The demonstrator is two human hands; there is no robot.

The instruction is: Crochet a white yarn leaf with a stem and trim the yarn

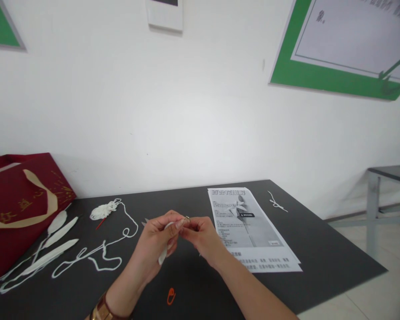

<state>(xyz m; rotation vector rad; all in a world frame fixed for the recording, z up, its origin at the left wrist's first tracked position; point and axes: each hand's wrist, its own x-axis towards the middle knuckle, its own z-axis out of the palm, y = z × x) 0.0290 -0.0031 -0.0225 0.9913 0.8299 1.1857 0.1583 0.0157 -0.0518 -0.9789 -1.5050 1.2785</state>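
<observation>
Both hands meet above the middle of the dark table. My left hand pinches a narrow white crocheted petal piece that hangs below its fingers. My right hand pinches a thin hook or needle at the petal's top, fingertips touching those of the left. White yarn trails in loops from the hands to a small yarn bundle at the back left. Whether the yarn runs into the piece is hidden by the fingers.
Three finished white petals lie at the left beside a red gift bag. A printed instruction sheet lies to the right, a short yarn scrap beyond it. An orange safety-pin marker lies near the front edge. Another table stands far right.
</observation>
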